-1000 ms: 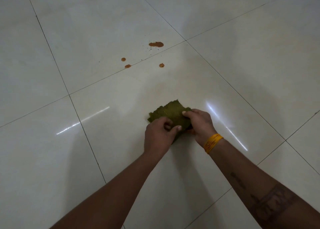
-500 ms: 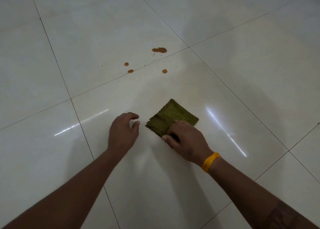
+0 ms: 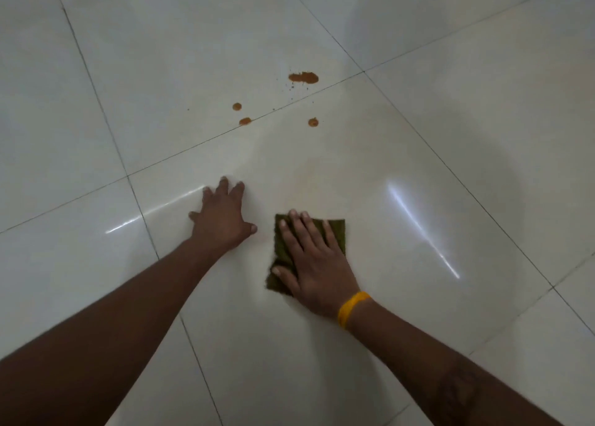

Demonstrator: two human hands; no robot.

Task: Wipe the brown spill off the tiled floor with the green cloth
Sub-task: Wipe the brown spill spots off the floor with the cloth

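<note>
On floor point(image 3: 450, 135) | right hand point(image 3: 317, 264) flat on green cloth point(image 3: 281, 251) | brown spill point(image 3: 303, 77) unwiped

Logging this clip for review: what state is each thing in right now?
green cloth: folded, flat on floor under right hand
brown spill: unwiped, one blotch and three drops
right hand: pressing flat on cloth
left hand: fingers spread, on bare tile

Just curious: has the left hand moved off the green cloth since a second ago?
Yes. The left hand now rests flat on the tiled floor, left of the green cloth.
</note>
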